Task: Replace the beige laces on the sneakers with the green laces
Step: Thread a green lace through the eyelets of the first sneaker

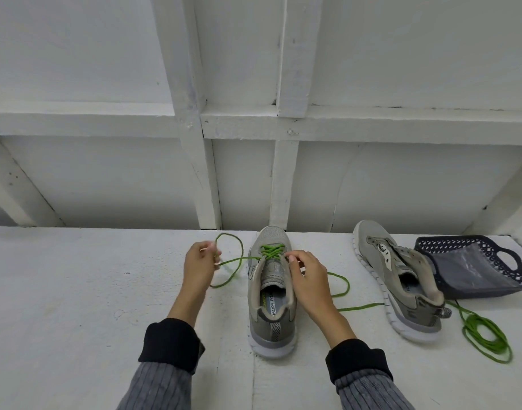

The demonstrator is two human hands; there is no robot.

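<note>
Work surface [76, 291]: open from 7 to 10 o'clock of the centre sneaker [271, 291]. At 9 o'clock a green lace [233, 261] loops across the surface. At 3 o'clock its other end trails toward the second sneaker [398, 279], lying on its side; a passable gap separates the two sneakers. Basket [472, 267] touches the second sneaker at 2 o'clock. Coiled green lace [487, 335] obstructs 4 o'clock. Wall [253, 173] closes 12 o'clock

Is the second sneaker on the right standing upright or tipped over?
Tipped. The right sneaker lies on its side, white sole edge facing left and opening facing the dark basket; no lace in it.
</note>
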